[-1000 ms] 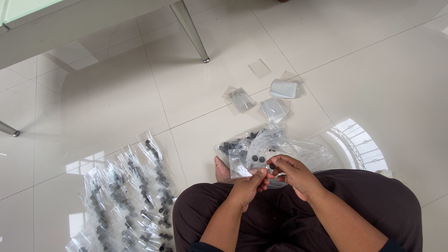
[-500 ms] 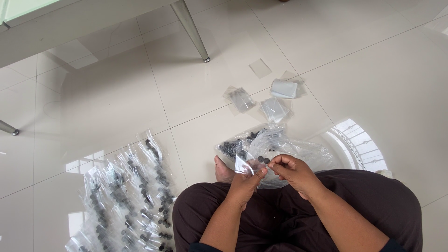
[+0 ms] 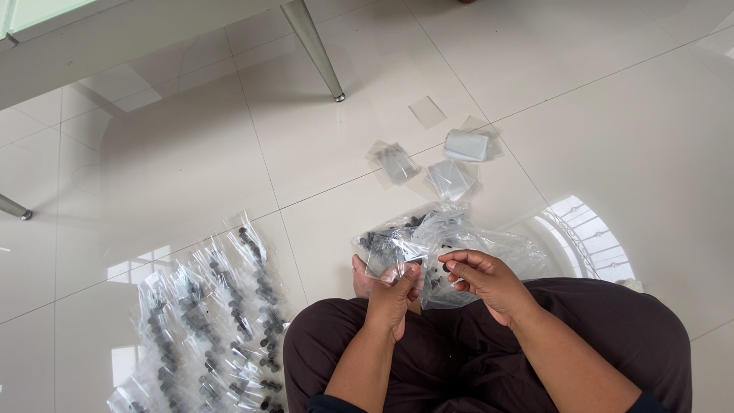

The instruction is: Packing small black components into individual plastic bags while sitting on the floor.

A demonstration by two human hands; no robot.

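From the head view, the left hand (image 3: 392,294) has its fingers (image 3: 407,277) pinched narrow on the near edge of a small clear plastic bag (image 3: 386,260), held just above the lap. The right hand (image 3: 483,281), just to the right of it, has its fingers (image 3: 453,267) closed to a tight pinch on a small black piece (image 3: 446,268) close beside the little bag's right side. Behind both hands a large clear bag of small black parts (image 3: 451,237) lies crumpled on the floor, touching the person's dark trousers (image 3: 535,344). The floor (image 3: 191,153) is glossy white tile with thin grout lines, mirroring a window at right. At near left lies a spread pile of filled clear packets (image 3: 206,321), each with dark pieces inside. Farther off, right of centre, a few empty flat packets (image 3: 451,177) are scattered. A slanted metal desk leg (image 3: 313,50) stands at far centre.
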